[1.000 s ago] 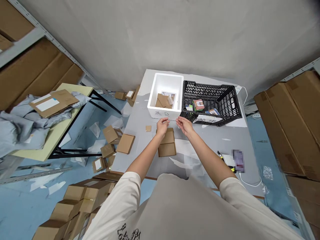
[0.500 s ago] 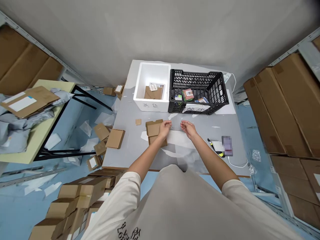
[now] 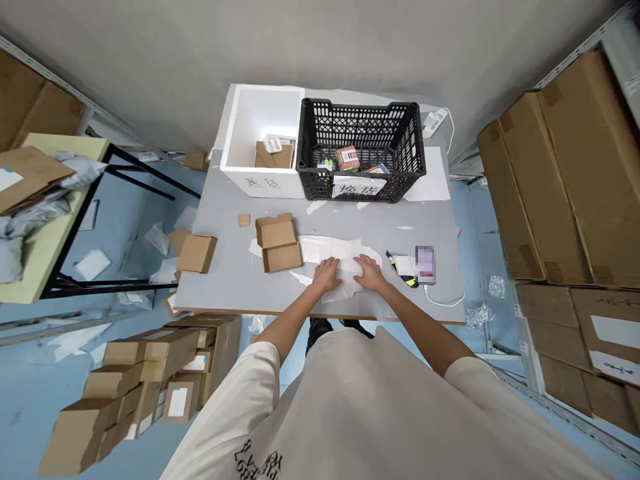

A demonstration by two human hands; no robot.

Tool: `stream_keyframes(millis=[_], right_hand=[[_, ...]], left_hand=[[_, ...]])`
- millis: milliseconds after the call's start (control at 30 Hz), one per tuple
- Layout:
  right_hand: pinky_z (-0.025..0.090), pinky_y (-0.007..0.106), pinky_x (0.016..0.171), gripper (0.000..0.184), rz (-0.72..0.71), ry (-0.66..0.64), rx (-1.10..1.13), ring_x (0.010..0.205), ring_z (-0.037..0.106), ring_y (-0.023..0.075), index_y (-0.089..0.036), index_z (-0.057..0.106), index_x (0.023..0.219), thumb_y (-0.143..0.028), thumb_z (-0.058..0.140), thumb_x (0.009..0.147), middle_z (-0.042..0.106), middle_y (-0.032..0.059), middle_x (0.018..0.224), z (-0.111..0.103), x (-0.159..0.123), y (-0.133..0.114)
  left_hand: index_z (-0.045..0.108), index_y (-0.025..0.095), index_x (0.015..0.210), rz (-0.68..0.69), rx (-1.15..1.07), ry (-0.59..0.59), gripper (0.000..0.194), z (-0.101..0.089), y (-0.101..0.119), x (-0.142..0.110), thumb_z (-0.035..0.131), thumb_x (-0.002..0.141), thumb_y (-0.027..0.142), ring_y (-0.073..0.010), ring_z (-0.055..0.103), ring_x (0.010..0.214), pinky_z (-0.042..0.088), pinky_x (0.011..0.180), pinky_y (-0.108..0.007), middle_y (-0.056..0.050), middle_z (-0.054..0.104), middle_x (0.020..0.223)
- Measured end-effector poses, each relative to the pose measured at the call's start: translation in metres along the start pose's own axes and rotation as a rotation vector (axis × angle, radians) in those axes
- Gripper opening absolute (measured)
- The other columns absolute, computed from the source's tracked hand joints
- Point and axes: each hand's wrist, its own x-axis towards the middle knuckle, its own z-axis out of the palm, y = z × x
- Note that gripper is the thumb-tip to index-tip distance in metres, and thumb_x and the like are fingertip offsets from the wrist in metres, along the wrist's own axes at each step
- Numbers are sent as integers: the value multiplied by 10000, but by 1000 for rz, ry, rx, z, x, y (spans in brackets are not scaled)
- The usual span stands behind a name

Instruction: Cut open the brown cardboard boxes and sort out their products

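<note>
My left hand (image 3: 327, 275) lies with fingers spread at the near part of the grey table (image 3: 225, 280). Beside it, my right hand (image 3: 370, 272) rests palm down, its fingers also apart. Both touch a pale whitish patch (image 3: 345, 248) on the tabletop; whether it is loose paper or worn surface I cannot tell. Left of my hands is an unfolded small cardboard box (image 3: 277, 243), its lid laid back and its inside bare. A small brown square piece (image 3: 243, 220) lies beyond it, and a shut cardboard box (image 3: 197, 253) sits at the table's left edge.
At the back stand a white foam box (image 3: 263, 181) holding brown card and a clear plastic piece, and a black crate (image 3: 360, 180) with several small packages. A phone (image 3: 425, 265) and a yellow-black cutter (image 3: 400, 270) lie right. Cartons (image 3: 125, 373) are stacked on the floor, left.
Both hands have come down and toward me, from in front of the foam box onto the tabletop. The clear plastic piece has settled inside the foam box. My view has shifted.
</note>
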Motion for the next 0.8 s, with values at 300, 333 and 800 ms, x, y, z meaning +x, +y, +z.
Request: stream_keyframes(millis=[300,333,800], right_hand=[[332,468,1070,807,-120,-95,-409,1312,408,351,-196,284,1586,-275,658,876,436,175,1516,27,-2,29],[343,462,1054,774,-122,-70,-406,1280,426,349,-189,303,1578,-270,644,888,472,181,1469,30,-2,30],[534,316,871,136,-171,188,283,831,650,163,-204,673,948,-242,551,901,633,56,1032,30,34,-63]], left_hand=[[277,251,1542,-92,382,-3,736,42,22,-1,576,880,134,-322,445,1339,374,1075,-460,-162,481,1437],[357,238,1495,-77,383,8,635,43,21,-1,535,897,118,-308,481,1297,383,1059,-448,-156,520,1377],[569,235,1012,-57,-182,427,91,-34,-6,-15,497,959,251,-202,627,936,496,834,-331,-47,651,995]])
